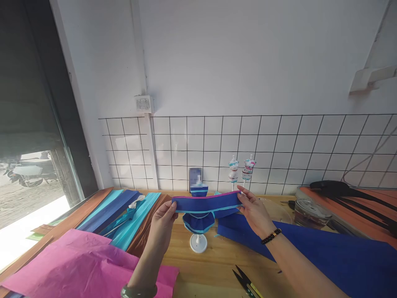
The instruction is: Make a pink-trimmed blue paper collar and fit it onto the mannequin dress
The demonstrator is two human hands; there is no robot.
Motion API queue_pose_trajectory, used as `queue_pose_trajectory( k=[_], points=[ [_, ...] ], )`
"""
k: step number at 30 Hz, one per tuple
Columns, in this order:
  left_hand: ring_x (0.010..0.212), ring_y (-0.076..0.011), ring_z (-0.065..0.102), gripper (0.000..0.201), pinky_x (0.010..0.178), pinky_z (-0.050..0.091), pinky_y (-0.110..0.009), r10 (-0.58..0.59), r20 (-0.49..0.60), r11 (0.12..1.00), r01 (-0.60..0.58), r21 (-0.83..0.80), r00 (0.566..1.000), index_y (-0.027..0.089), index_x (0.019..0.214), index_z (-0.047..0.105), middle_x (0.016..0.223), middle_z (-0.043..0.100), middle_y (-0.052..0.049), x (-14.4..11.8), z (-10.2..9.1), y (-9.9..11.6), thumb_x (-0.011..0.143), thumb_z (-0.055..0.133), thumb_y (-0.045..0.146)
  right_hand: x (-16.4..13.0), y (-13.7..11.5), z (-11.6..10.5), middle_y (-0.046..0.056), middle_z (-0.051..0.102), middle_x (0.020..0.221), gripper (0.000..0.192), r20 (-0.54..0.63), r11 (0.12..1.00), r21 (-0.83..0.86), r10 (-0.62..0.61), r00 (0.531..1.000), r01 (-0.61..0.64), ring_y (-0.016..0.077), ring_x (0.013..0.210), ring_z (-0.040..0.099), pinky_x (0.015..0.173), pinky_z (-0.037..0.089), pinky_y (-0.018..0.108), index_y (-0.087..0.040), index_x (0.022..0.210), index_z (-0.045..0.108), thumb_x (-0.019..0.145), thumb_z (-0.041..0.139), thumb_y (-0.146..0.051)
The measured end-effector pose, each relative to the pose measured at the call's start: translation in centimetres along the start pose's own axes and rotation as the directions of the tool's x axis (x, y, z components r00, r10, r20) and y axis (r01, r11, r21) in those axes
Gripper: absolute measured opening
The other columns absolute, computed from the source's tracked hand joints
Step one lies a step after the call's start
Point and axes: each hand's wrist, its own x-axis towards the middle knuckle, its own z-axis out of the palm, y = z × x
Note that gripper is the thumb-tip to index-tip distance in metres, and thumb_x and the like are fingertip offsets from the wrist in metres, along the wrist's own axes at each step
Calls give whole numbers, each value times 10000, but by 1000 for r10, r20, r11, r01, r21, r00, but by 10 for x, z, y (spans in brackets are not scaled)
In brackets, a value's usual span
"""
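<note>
A dark blue paper strip (207, 203) with a pink upper edge and a light blue lower edge is stretched level between both hands. My left hand (164, 213) pinches its left end, and my right hand (249, 207) pinches the right end. Behind and below the strip stands a small doll-size dress form (198, 243) on a round white base. It wears a dark blue ruffled skirt (199, 222) and a blue top (199, 191) with light blue trim. The strip hides the form's middle.
Pink crepe paper (77, 265) and folded coloured sheets (133, 223) lie at left. A large blue sheet (325, 252) spreads at right, with thread snips (246, 282) at the front. Two small decorated forms (248, 167) stand by the tiled wall. A clear round container (312, 212) sits at right.
</note>
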Motion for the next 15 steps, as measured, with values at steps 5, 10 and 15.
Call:
queue_pose_trajectory(
  k=[5,10,15],
  points=[
    [722,-119,565,100,677,457,-222,43,0,993,-43,-107,999,194,685,649,731,643,13,-2,3,12,672,701,279,-38,-13,-6,-14,630,805,452,33,998,-26,62,998,-61,150,750,572,594,474,241,-281,1048,619,619,745,-344],
    [639,-90,554,67,634,465,-197,23,26,990,-19,-141,999,189,712,640,672,616,38,-7,7,23,718,663,252,-95,-9,-19,-24,628,733,419,48,976,-169,146,988,-136,133,636,558,511,440,212,-298,998,642,598,749,-367],
    [536,-89,532,158,525,440,-189,-137,194,985,113,127,971,157,686,631,595,600,14,-12,9,31,731,648,308,-154,6,-34,11,625,750,488,144,909,-335,310,940,-249,182,679,586,590,470,280,-244,1024,609,592,718,-444]
  ],
)
